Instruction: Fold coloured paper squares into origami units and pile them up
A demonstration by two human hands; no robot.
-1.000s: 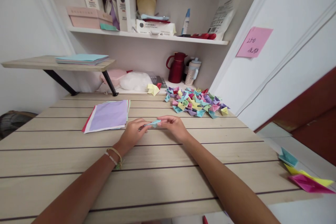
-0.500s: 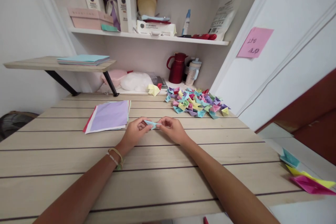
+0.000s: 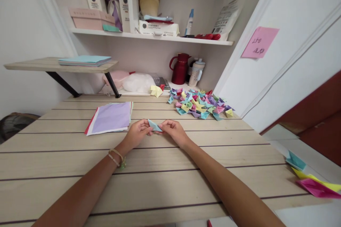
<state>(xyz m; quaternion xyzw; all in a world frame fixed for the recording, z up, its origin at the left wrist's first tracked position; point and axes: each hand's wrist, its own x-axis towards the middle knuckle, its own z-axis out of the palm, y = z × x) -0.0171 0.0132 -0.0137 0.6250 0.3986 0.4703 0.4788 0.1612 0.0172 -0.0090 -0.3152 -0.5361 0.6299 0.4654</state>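
A small folded light-blue paper piece [image 3: 154, 126] is pinched between both my hands above the wooden table [image 3: 160, 170]. My left hand [image 3: 137, 133] grips its left end with closed fingers; a beaded bracelet is on that wrist. My right hand [image 3: 173, 131] grips its right end, fingers closed. A stack of coloured paper sheets [image 3: 110, 117], purple on top, lies just left of my hands. A pile of several small folded paper shapes [image 3: 201, 104] in many colours lies behind and to the right.
A dark red jug [image 3: 180, 68] and a cup [image 3: 196, 72] stand at the back. A yellow folded paper [image 3: 156, 90] lies near them. A raised side shelf [image 3: 58, 64] carries more sheets. Folded papers [image 3: 311, 181] lie off the table's right edge. A pink note [image 3: 259, 42] sticks on the right wall.
The blue paper piece has been turned and reshaped between my fingers, from a flat strip to a pointed fold. Both hands have stayed in nearly the same place.
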